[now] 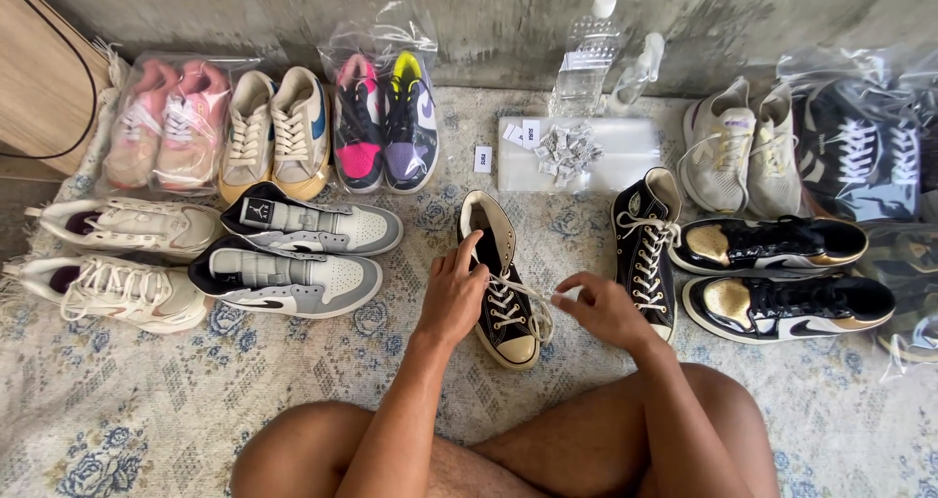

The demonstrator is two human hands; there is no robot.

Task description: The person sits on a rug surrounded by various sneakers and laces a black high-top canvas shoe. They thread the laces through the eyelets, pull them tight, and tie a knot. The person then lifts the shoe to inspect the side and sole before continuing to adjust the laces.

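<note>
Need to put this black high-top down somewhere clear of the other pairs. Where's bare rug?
Bare patterned rug lies at near left, below the grey-and-white sneakers. A narrower strip runs between them and the black canvas high-top held by the left hand. The right hand pinches its lace. Crowded: back wall row and right side.

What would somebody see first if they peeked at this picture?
Probably the two hands in the middle: the left hand rests on a black high-top sneaker while the right hand pinches its white lace. Next, the many pairs of shoes lined up on the patterned rug, like the black-and-gold pair at right.
</note>
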